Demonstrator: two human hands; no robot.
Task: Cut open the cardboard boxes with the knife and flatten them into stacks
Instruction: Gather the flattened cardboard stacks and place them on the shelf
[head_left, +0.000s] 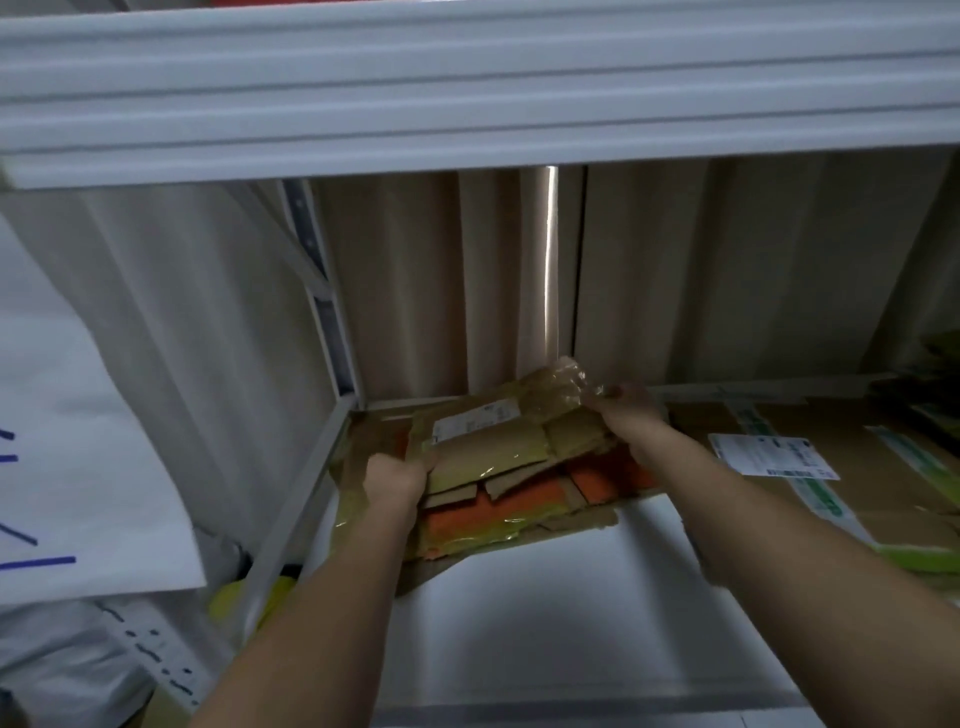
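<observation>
The left hand (392, 480) grips the near left edge of a flat brown taped cardboard piece (498, 447). The right hand (631, 410) pinches its far right corner. Under the fingers lies a stack of orange and yellow flattened cardboard (519, 514) on a white shelf (545, 623).

The flattened cardboard stack (498, 467) is brown with yellow tape, orange patches and a white label, on a white shelf (545, 613) before a beige curtain (441, 286).

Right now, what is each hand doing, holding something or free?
Left hand: grips the near-left edge of the flattened cardboard stack.
Right hand: grips the stack's far-right corner, by the crumpled tape.
</observation>
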